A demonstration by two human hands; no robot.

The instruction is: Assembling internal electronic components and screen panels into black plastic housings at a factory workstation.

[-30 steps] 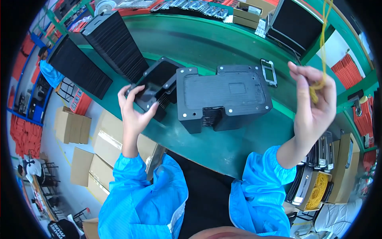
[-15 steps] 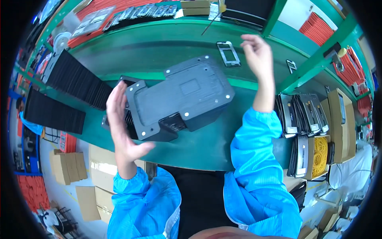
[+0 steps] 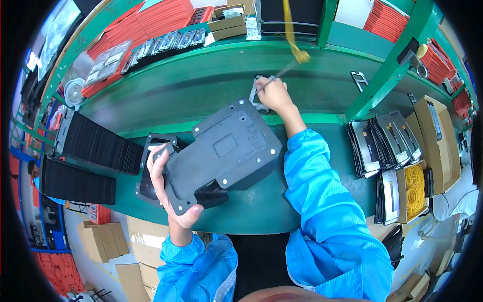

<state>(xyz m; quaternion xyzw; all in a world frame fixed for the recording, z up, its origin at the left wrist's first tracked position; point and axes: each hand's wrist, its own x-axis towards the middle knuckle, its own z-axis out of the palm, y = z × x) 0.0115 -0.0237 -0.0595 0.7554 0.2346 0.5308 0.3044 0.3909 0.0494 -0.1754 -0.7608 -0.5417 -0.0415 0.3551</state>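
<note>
A black block-shaped fixture [image 3: 206, 156] with a recessed top and several small round silver dots lies at an angle over the green bench. My left hand [image 3: 168, 183] wraps round its left end, thumb at the near corner and fingers at the far side. Beyond the fixture, my right hand [image 3: 275, 94] is closed on a silver phone frame [image 3: 253, 99] in the long green trough, fingertips on its upper part. A thin rod [image 3: 284, 69] on a yellow cord [image 3: 289, 30] crosses the view over those fingers; whether they touch it I cannot tell.
Two rows of upright black panels [image 3: 100, 143] stand at the left. A second phone frame [image 3: 358, 80] lies farther right in the trough. Dark sleeves [image 3: 363, 148], yellow rubber bands [image 3: 415, 191] and a cardboard box [image 3: 440, 143] sit at the right. A green post [image 3: 387, 68] rises nearby.
My right hand has come down and left onto the phone frame, which now lies at a different angle. My left hand has closed round the fixture's end. The view has shifted.
</note>
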